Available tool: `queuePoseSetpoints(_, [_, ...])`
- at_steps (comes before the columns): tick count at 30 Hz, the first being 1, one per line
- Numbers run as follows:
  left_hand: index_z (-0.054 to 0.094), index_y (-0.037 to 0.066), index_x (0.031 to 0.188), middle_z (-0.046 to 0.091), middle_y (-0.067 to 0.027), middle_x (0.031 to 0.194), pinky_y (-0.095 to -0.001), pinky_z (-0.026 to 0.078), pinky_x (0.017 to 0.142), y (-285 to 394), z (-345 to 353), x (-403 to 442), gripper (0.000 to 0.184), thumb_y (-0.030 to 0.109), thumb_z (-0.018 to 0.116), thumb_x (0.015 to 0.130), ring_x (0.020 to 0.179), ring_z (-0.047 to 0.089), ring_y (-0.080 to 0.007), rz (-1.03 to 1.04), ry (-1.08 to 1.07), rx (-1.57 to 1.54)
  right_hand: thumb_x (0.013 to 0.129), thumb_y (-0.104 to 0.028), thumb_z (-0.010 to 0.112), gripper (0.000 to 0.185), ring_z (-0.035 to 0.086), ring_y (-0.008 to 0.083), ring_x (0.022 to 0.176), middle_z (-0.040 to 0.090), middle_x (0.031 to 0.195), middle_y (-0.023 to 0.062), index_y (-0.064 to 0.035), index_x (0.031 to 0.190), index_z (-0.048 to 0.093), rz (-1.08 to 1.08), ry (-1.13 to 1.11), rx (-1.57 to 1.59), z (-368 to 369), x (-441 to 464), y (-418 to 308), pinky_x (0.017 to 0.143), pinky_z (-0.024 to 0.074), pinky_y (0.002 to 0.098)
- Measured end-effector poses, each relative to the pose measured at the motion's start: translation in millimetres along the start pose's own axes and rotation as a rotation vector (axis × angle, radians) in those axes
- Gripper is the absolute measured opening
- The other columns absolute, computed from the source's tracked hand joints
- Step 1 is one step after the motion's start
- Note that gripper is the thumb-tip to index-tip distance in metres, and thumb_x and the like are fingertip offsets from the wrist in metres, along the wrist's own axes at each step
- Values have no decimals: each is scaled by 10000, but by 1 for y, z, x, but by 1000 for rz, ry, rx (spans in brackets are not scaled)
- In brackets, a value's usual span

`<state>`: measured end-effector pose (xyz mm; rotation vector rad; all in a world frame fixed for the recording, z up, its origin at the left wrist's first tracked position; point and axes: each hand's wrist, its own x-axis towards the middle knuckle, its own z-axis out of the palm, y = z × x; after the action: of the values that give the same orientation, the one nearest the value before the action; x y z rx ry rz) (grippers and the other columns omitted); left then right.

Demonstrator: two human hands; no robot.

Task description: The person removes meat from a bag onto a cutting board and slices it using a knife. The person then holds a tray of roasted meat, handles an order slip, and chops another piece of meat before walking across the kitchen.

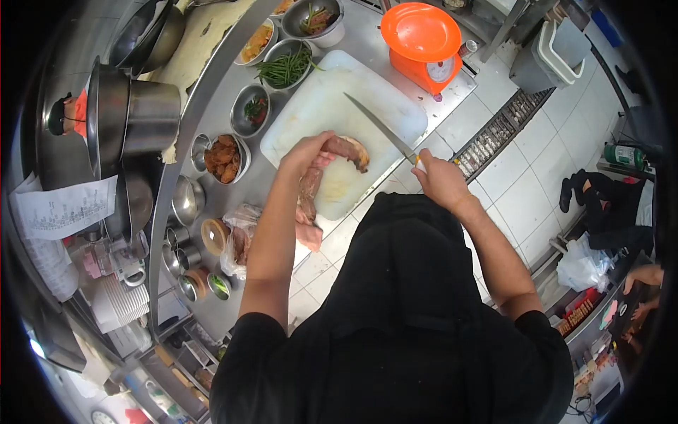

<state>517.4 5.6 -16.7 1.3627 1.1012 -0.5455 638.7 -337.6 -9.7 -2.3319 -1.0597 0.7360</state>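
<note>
On the white cutting board (339, 85) lies a piece of meat (345, 148), curved and browned at its right end. My left hand (307, 152) is closed on its left end. More raw strips of meat (306, 198) run from below that hand to the board's lower left edge. A long knife (381, 126) points up and left over the board, its handle wrapped in my right hand (439, 180) at the board's right edge.
Left of the board stand bowls of green beans (284, 67), chillies (256, 109) and browned chunks (222, 160), plus a plastic bag of meat (242, 240). An orange scale (421, 63) stands beyond the board. Other people are partly visible at far right.
</note>
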Motion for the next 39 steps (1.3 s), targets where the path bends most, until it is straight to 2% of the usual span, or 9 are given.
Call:
queuePoseSetpoints(3, [683, 9, 1180, 731, -144, 1127, -375, 562, 878, 6, 3, 12, 599, 568, 635, 969, 993, 704, -260, -71, 317, 549, 1010, -257, 633, 288, 710, 422, 857, 715, 927, 208, -28, 1139, 514, 24, -43, -75, 1, 0, -5, 753, 563, 526])
queuePoseSetpoints(6, [647, 41, 1255, 675, -181, 1237, -443, 548, 945, -17, 29, -7, 609, 549, 713, 924, 1060, 684, -341, 429, 729, 664, 1007, -252, 637, 277, 715, 410, 854, 710, 946, 198, -32, 1121, 514, 9, -45, -94, 6, -4, -5, 750, 568, 515])
queuePoseSetpoints(9, [611, 72, 1317, 616, -188, 1300, -451, 541, 966, -32, 35, -15, 605, 480, 775, 901, 1105, 663, -351, 779, 632, 806, 1004, -250, 639, 280, 716, 410, 850, 705, 964, 200, -30, 1121, 512, 8, -59, -105, 7, -5, -8, 741, 571, 511])
queuePoseSetpoints(18, [636, 71, 1140, 620, -176, 1194, -464, 542, 932, -17, 73, -46, 501, 474, 798, 889, 1081, 666, -349, 176, 661, 780, 1008, -257, 635, 294, 713, 421, 832, 699, 960, 207, -26, 1139, 509, 25, -70, -175, -5, 3, -22, 714, 575, 510])
queuePoseSetpoints(21, [631, 80, 1206, 634, -180, 1231, -456, 519, 987, -26, 79, -50, 487, 412, 796, 891, 1152, 644, -365, 454, 913, 976, 1012, -259, 630, 292, 712, 424, 825, 697, 950, 212, -27, 1139, 505, 17, -48, -185, -11, 3, -24, 710, 575, 509])
queuePoseSetpoints(24, [620, 90, 1271, 638, -173, 1257, -449, 492, 1042, -35, 70, -40, 495, 335, 792, 878, 1218, 613, -370, 978, 791, 854, 1014, -258, 627, 288, 711, 423, 823, 696, 942, 216, -29, 1137, 504, 11, -50, -195, -19, -1, -30, 705, 573, 513])
queuePoseSetpoints(27, [608, 98, 1318, 641, -163, 1243, -465, 520, 1014, -40, 62, -24, 501, 267, 768, 875, 1175, 639, -376, 817, 551, 856, 1014, -258, 624, 283, 711, 420, 824, 697, 958, 211, -34, 1143, 509, -6, -53, -192, -18, -8, -37, 702, 573, 513])
queuePoseSetpoints(33, [615, 77, 1249, 654, -176, 1186, -484, 570, 924, -11, 104, -46, 488, 255, 771, 822, 1063, 694, -380, 459, 634, 776, 1012, -249, 616, 262, 718, 396, 827, 682, 1014, 173, -53, 1164, 531, -29, -21, -237, -21, -15, -56, 697, 581, 497])
queuePoseSetpoints(39, [610, 59, 1225, 647, -164, 1185, -474, 581, 918, 2, 113, -44, 491, 265, 777, 811, 1050, 705, -370, 344, 622, 734, 1010, -198, 601, 212, 726, 373, 808, 668, 1003, 167, -76, 1168, 531, -51, -62, -306, -19, -17, -52, 682, 585, 486])
